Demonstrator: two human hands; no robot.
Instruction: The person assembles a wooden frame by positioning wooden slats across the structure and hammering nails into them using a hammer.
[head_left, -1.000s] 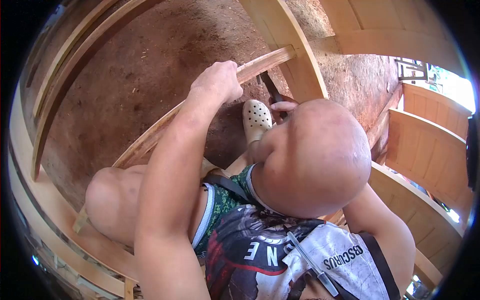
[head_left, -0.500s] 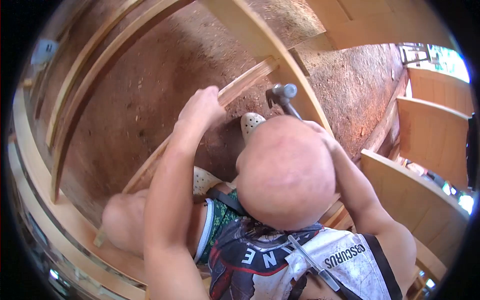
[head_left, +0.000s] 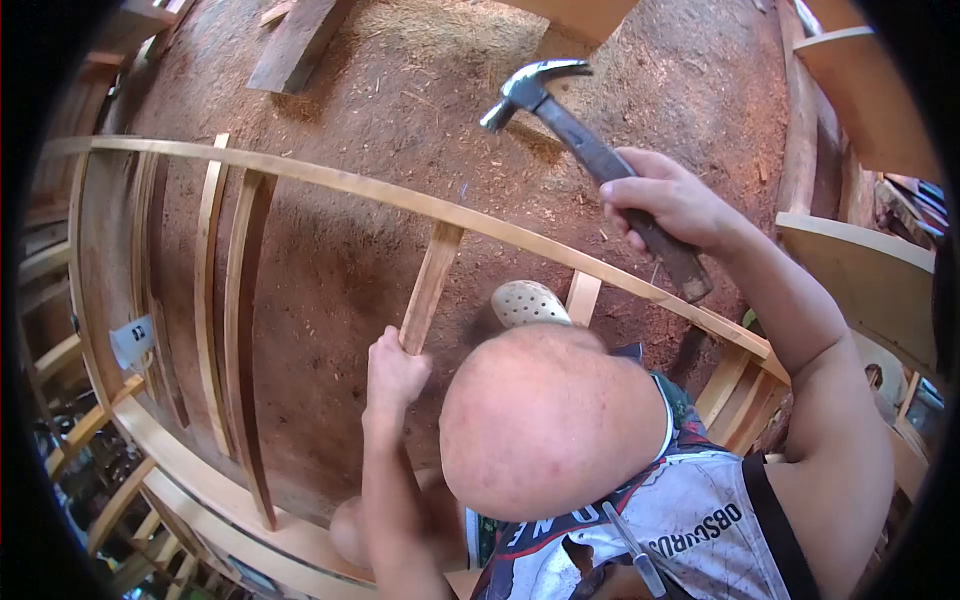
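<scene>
In my right hand [head_left: 665, 200] is a claw hammer [head_left: 585, 140], gripped round its dark, worn handle and raised above the wooden frame. Its metal head points away from me, over the dirt floor. My left hand [head_left: 395, 370] is closed round a wooden slat [head_left: 432, 280], below where that slat meets a long wooden rail [head_left: 350, 183]. The rail crosses the view from upper left to lower right, with its far side towards the hammer. My bent knee [head_left: 545, 420] sits between the two arms and hides part of the frame.
More slats [head_left: 245, 330] join the rail on the left, running to a lower board [head_left: 190, 465]. A thick timber block [head_left: 300, 45] lies at the top. Curved panels [head_left: 860, 270] stand at right. My pale clog [head_left: 528, 302] is on the dirt floor [head_left: 400, 120].
The hammer has come up from beside my knee and swung out to the right, clear of the rail. My view has turned, so the frame appears rotated. The left hand still grips the slat.
</scene>
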